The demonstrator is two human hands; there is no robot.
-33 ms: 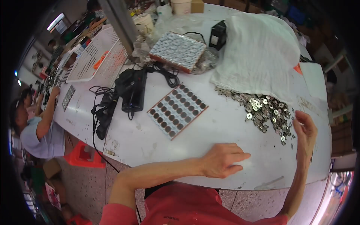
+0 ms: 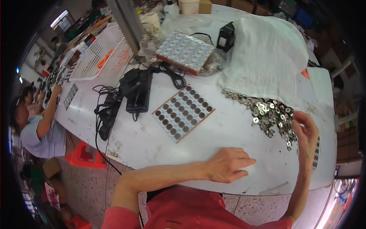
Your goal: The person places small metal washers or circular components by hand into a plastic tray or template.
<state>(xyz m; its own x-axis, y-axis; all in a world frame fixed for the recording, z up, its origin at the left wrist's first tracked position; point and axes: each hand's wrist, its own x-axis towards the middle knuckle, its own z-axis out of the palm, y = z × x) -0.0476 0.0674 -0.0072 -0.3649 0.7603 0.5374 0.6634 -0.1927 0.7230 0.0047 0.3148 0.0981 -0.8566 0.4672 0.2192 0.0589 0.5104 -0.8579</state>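
A heap of small shiny metal pieces with holes spreads over the right side of the table. At its right edge my right hand has its fingers bent, the tips touching the pieces; whatever lies between them is too small to make out. My left hand rests on the table near the front edge, thumb and forefinger apart, other fingers curled, holding nothing. Beyond it to the left lies a flat panel with rows of dark round discs. Partly hidden behind my right wrist is a narrow dark-patterned strip.
White cloth covers the heap's far side. Farther back sit a foil-patterned block and a black box. Black adapters with cables, a white basket and a metal post stand left. Another person works there.
My right hand has moved left and is now at the heap's edge. The strip beside my right wrist has come into sight. My left hand stays about where it was.
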